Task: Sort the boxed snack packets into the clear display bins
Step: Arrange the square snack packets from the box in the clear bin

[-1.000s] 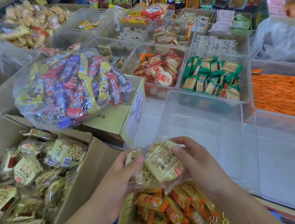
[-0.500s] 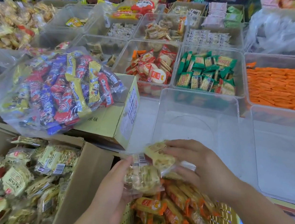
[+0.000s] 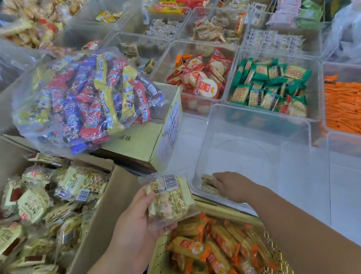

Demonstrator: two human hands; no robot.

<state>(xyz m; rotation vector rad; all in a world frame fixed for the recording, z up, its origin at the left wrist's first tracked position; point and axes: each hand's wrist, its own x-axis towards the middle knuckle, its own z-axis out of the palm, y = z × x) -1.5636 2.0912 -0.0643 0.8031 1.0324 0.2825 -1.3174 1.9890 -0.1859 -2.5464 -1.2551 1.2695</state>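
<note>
- Head view: the left hand (image 3: 137, 229) holds a clear-wrapped snack packet (image 3: 169, 200), barcode side up, thumb on its left edge and fingers curled beneath, above a yellow perforated basket (image 3: 161, 268) of orange packets.
- The right hand (image 3: 233, 186) reaches into the near-left corner of an otherwise bare clear bin (image 3: 257, 114). Its fingers lie close together over a second packet (image 3: 207, 180) on the bin floor; whether they pinch it I cannot tell.
- At left, an open cardboard box (image 3: 119, 198) is full of matching packets.
</note>
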